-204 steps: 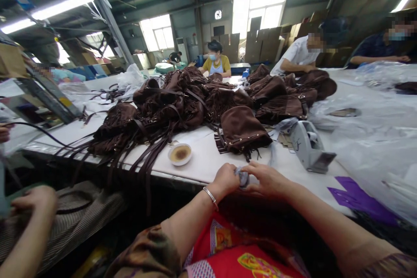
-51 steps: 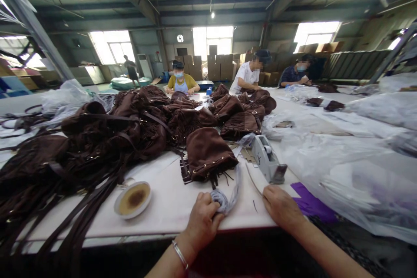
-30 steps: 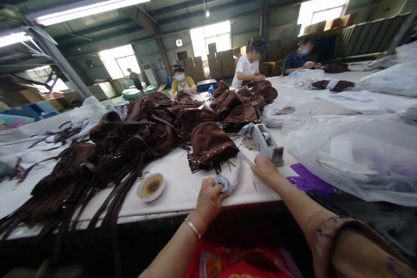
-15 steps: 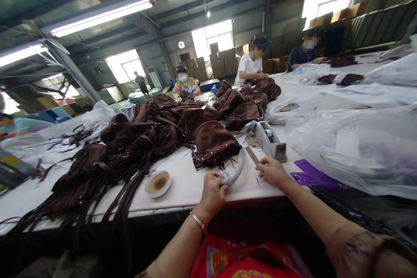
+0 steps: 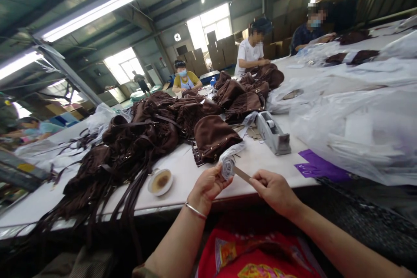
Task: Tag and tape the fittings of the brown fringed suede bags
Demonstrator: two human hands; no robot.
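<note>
My left hand (image 5: 210,183) is closed around a coiled roll of whitish wrapping (image 5: 227,167), thin plastic or paper by its look. Pinched in my right hand (image 5: 274,191) is a flat grey-brown strip (image 5: 241,175), perhaps card. Its far end meets the side of the roll; whether it is tucked in I cannot tell. Just beyond both hands lies a dark brown fringed bag (image 5: 216,138) with small metal studs, and the roll overlaps its near edge. A grey tape dispenser (image 5: 273,134) stands to the right of the bag.
A heap of brown bags (image 5: 153,126) with trailing straps covers the table's left side. A white bowl (image 5: 160,182) of brownish stuff sits near the front edge. Clear plastic bags (image 5: 361,126) and a purple sheet (image 5: 317,166) lie right. Several co-workers sit across the table.
The whitish length, a loose curve before, is now coiled up in my left hand. My right hand has brought the strip down and left against it. The view has shifted slightly.
</note>
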